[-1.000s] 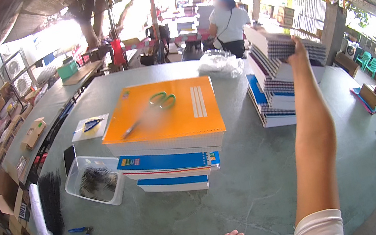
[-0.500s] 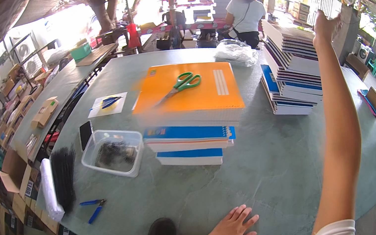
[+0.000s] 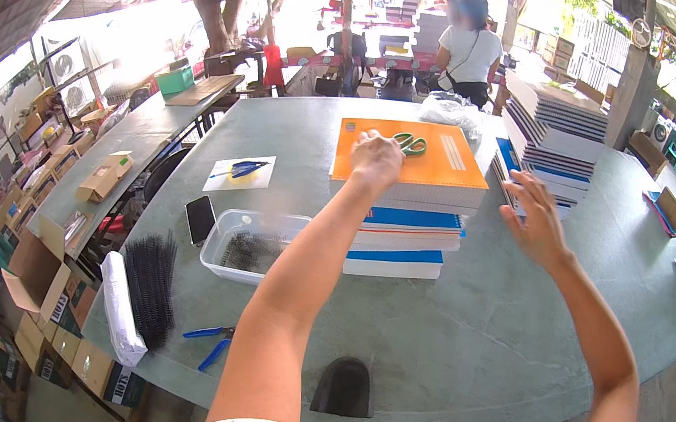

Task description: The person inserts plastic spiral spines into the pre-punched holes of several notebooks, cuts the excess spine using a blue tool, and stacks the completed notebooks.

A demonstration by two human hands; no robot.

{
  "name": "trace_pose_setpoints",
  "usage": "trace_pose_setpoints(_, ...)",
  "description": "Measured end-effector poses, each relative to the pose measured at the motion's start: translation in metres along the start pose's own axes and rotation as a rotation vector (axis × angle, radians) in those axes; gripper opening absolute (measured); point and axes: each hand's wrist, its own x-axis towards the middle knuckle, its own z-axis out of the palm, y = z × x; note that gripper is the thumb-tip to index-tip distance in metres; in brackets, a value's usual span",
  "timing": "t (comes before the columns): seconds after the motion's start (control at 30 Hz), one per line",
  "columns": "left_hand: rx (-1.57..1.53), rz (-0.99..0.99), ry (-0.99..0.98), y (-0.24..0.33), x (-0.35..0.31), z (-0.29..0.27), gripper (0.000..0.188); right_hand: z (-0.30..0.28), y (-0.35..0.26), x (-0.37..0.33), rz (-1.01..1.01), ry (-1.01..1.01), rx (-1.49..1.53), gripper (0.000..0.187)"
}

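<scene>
My left hand (image 3: 376,159) reaches over the orange notebook (image 3: 452,164) on top of a stack in the middle of the table. Its fingers are curled over the blades of green-handled scissors (image 3: 410,144), hiding them; the handles stick out to the right. Below the orange notebook lie blue-covered notebooks (image 3: 396,259). To the right, my right hand (image 3: 536,221) hangs open with fingers spread, apparently empty, in front of a taller stack of spiral notebooks (image 3: 556,141). A clear plastic box (image 3: 227,271) with dark thin pieces inside is partly behind my left forearm.
Left on the grey-green table (image 3: 461,343) are blue-handled cutters (image 3: 215,345), a bundle of black strands (image 3: 155,293), a white roll (image 3: 121,308), a phone (image 3: 200,220) and a white card (image 3: 237,175). A crumpled plastic bag (image 3: 448,108) lies behind. Another person (image 3: 471,52) stands beyond.
My left hand has moved from the near table surface up onto the scissors. My right hand has come back from beyond the right stack, lower and nearer. The view has shifted.
</scene>
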Motion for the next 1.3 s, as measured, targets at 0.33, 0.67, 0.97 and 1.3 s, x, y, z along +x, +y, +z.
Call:
trace_pose_setpoints(0.33,-0.524,-0.272,-0.026,-0.096,-0.005,0.007,0.030,0.105,0.050,0.063,1.464,-0.460,1.492,0.064)
trace_pose_setpoints(0.67,-1.250,-0.504,-0.125,-0.149,0.006,0.029,0.026,0.084,-0.026,0.072,1.024,-0.314,1.904,0.042)
trace_pose_setpoints(0.97,-1.439,-0.392,-0.267,-0.083,-0.110,-0.057,0.024,-0.008,-0.079,-0.020,1.059,0.074,1.891,0.037)
trace_pose_setpoints(1.3,-1.355,-0.256,-0.438,-0.032,-0.272,-0.020,0.018,-0.001,-0.071,-0.251,1.212,0.185,1.897,0.039)
